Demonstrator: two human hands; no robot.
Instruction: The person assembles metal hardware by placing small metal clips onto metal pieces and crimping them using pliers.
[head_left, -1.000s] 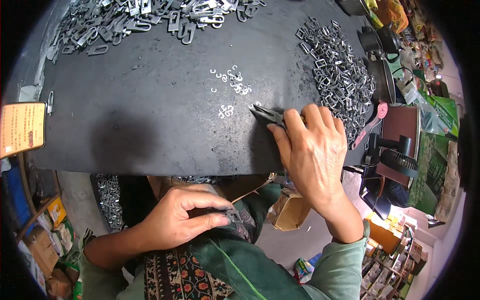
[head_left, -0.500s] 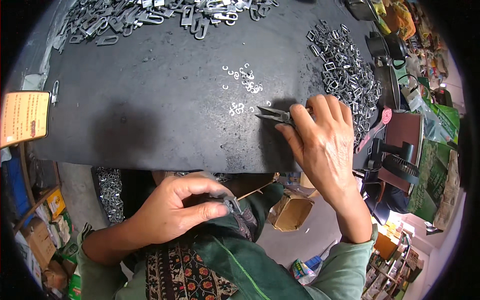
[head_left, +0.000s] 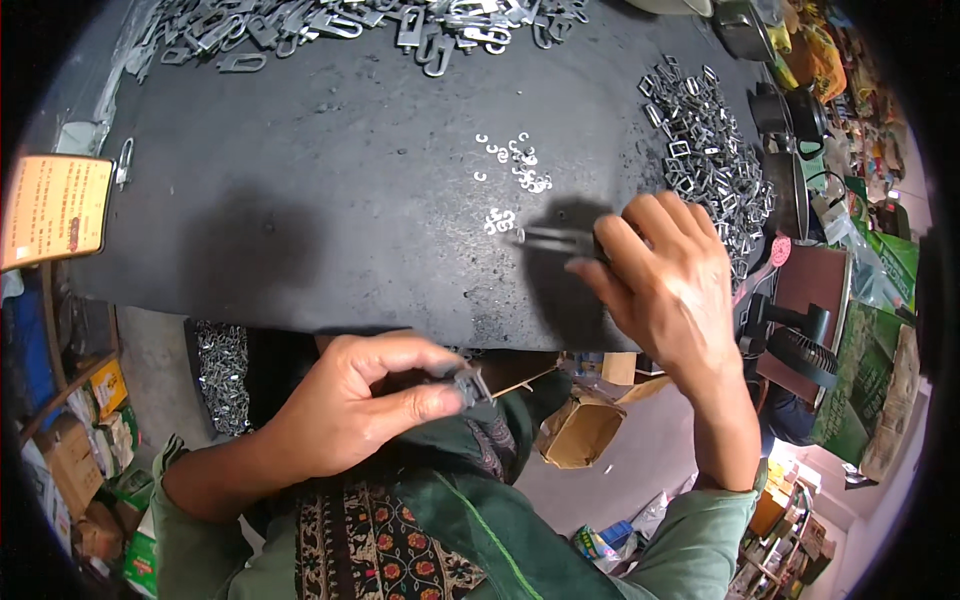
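Observation:
My right hand [head_left: 672,285] is wrapped round a pair of pliers [head_left: 560,240] low over the dark table. The long thin jaws point left and are smeared by motion. At their tips sits a small silvery C-shaped ring [head_left: 520,235]; whether the jaws grip it I cannot tell. Just left of it lies a cluster of similar C-rings [head_left: 498,220], with more loose rings [head_left: 530,180] farther off. Off the table's near edge, my left hand [head_left: 365,400] pinches a small grey metal piece [head_left: 474,385] between thumb and fingers. Its far end sticks out to the right.
Long metal loop clips [head_left: 430,30] are heaped at the far edge. Rectangular metal frames [head_left: 705,140] form a pile at the right. A yellow panel [head_left: 60,210] stands at the left edge. Right of the table is a black fan [head_left: 800,340]; a cardboard box [head_left: 582,435] sits below.
The plier jaws have drawn closer together, and a C-ring now shows at their tips. The whole view has shifted slightly. My left hand still holds the metal piece.

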